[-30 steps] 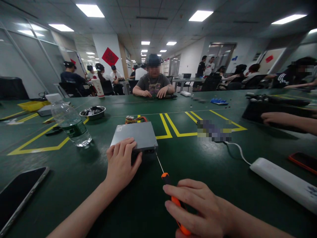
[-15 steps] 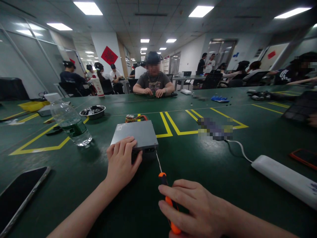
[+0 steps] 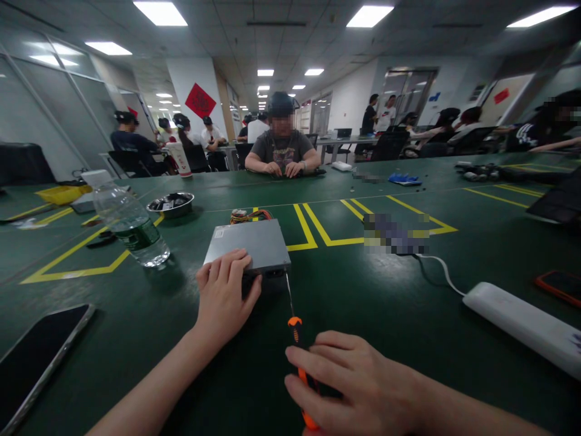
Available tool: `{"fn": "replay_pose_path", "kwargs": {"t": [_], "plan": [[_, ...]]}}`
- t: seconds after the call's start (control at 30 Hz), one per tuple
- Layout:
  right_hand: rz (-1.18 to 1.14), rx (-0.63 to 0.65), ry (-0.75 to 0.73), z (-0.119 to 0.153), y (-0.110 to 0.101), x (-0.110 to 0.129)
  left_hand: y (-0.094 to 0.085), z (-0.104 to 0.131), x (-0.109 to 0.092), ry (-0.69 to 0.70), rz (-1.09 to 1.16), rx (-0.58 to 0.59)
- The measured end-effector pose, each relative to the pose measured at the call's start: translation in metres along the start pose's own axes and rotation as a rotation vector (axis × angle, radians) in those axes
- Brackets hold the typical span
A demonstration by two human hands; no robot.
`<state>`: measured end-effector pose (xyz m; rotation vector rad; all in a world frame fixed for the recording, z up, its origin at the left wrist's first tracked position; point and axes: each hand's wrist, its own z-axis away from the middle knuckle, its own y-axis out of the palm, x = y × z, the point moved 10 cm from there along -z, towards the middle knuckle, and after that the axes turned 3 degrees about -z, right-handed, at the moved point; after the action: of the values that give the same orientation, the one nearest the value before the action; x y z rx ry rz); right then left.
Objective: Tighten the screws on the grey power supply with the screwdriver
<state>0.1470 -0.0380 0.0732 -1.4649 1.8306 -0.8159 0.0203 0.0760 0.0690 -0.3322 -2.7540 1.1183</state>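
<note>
A grey metal box (image 3: 254,242), with a bundle of coloured wires (image 3: 249,215) behind it, lies flat on the green table. My left hand (image 3: 227,287) grips its near left edge, fingers on the top and thumb at the near side. My right hand (image 3: 349,378) holds an orange and black screwdriver (image 3: 295,330) by the handle. The screwdriver's shaft points away from me, and its tip meets the near right corner of the box. Whether the tip sits in a screw is too small to tell.
A water bottle (image 3: 136,227) and a metal bowl (image 3: 170,204) stand left of the box. A phone (image 3: 40,345) lies near left, a white power strip (image 3: 521,327) at right. Across the table sits a person (image 3: 281,145).
The screwdriver's handle has turned and shifted slightly left, with the fingers of my right hand moving along. My left hand keeps its place on the box.
</note>
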Motion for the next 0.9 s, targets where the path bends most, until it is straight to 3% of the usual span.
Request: {"fn": "replay_pose_path", "kwargs": {"t": [0.17, 0.4, 0.63, 0.9], "plan": [[-0.028, -0.106, 0.030, 0.006, -0.005, -0.004, 0.000, 0.000, 0.001, -0.009, 0.008, -0.005], [-0.027, 0.054, 0.022, 0.000, 0.011, -0.002, 0.003, 0.001, 0.002, -0.025, 0.019, 0.013], [0.005, -0.100, 0.018, 0.008, -0.001, -0.002, 0.001, 0.001, 0.001, -0.023, 0.025, 0.005], [0.002, 0.003, 0.027, 0.002, -0.003, -0.003, 0.003, 0.001, 0.003, -0.026, 0.052, 0.011]]}}
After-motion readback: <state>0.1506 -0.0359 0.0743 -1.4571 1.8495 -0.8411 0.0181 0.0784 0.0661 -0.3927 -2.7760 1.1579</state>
